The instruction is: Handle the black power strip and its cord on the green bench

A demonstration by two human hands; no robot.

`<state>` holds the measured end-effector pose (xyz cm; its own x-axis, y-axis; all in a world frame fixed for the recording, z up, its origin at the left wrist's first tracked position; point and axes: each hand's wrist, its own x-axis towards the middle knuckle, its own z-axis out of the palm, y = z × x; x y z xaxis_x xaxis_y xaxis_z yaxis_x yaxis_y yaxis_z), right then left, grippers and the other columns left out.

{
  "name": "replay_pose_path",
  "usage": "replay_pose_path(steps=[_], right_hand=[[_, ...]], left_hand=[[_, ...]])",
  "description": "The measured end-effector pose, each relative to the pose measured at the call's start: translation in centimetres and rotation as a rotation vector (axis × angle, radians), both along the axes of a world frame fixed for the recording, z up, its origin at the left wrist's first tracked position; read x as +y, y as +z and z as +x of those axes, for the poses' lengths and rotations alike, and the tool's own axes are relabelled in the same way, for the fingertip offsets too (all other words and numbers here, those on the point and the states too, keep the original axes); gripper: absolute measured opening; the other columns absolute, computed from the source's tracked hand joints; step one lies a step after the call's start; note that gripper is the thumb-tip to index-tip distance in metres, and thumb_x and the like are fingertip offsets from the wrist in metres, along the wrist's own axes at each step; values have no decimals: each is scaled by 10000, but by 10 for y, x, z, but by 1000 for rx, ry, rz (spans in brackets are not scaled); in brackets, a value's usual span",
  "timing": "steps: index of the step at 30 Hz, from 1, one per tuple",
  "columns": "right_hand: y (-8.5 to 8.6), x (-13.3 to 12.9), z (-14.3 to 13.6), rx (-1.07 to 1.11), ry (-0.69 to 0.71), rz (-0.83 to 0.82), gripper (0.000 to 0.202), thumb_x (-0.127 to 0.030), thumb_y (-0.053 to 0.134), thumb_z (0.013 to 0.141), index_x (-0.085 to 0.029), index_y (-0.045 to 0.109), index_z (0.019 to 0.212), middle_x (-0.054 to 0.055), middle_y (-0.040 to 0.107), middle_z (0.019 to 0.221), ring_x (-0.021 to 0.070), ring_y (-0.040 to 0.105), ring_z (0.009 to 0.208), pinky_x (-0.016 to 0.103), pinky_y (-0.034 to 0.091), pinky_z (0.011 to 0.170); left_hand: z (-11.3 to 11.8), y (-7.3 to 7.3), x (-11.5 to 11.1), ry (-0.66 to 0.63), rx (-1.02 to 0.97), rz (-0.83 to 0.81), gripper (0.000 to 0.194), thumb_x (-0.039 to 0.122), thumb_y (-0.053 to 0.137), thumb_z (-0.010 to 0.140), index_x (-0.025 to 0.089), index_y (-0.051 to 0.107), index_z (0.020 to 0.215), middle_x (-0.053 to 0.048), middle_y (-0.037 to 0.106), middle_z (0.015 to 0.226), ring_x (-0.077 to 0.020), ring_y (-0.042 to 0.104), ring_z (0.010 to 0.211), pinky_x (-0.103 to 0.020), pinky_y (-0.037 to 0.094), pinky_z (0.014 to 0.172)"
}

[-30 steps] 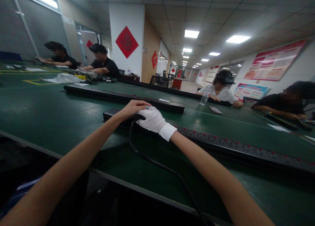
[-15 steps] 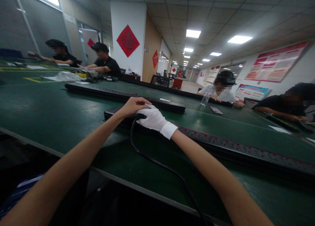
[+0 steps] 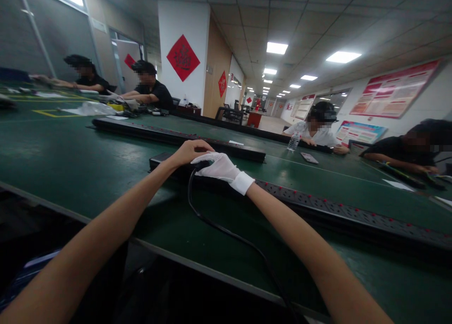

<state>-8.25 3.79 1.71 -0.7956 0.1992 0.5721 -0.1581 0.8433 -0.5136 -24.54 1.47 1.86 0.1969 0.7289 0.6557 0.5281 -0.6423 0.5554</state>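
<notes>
A long black power strip [image 3: 339, 210] with rows of slots and red dots runs from under my hands to the right edge of the table. My bare left hand [image 3: 189, 152] rests over its left part, fingers bent and closed together, the tips hidden beside the glove. White-gloved, my right hand [image 3: 219, 167] touches the left one and closes round the end of a black cable [image 3: 226, 230]. From there the cable loops down over the table's near edge. What lies between the fingertips is hidden.
A second black power strip [image 3: 169, 138] lies parallel behind. Farther off are a clear bottle [image 3: 294, 141], a phone [image 3: 309, 158], paper sheets and a plastic bag [image 3: 95, 109] on the green table [image 3: 70, 159]. Several people sit around it.
My right hand has tilted slightly, its gloved fingers now stretching further left over the cable end. My left hand stays nearly in place.
</notes>
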Motion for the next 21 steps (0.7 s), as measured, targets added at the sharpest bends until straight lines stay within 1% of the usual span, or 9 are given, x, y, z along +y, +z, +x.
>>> replay_pose_path(steps=[3,5,9,14,18,21], right_hand=[[1,-1,2,-12,35,-81,277,-176,608,664,-159,638,938,22,648,918,131,590,862,295,438,862],[1,-1,3,-16,39,-110,280,-173,612,660,-161,639,939,21,647,923,133,587,872,301,430,874],[1,0,3,-27,28,-135,292,-161,615,655,-171,640,946,12,644,935,133,585,882,295,417,887],[2,0,3,-17,75,-151,284,-156,604,665,-154,640,947,23,644,936,132,586,876,286,419,883],[3,-2,4,-33,23,-154,294,-142,608,653,-176,644,943,9,644,937,130,584,888,285,408,895],[3,-3,4,-32,4,-147,298,-139,613,645,-185,647,938,6,646,928,133,587,881,291,407,896]], left_hand=[[-2,0,0,-72,30,-6,263,355,589,723,176,671,897,-66,635,943,-187,581,862,-303,451,788],[-3,0,1,-80,48,-6,258,355,582,731,187,673,905,-64,632,956,-185,581,866,-301,451,791],[-4,-1,2,-60,60,0,247,357,589,727,188,679,884,-60,641,930,-185,589,844,-299,461,774],[-3,-1,1,-31,69,41,235,350,589,729,178,682,860,-61,652,899,-186,596,819,-297,466,752],[-3,-1,2,-7,97,71,232,356,584,729,177,686,836,-58,660,876,-188,600,811,-299,462,753],[-3,0,2,31,107,63,238,370,587,720,177,689,814,-55,664,858,-190,603,803,-297,463,750]])
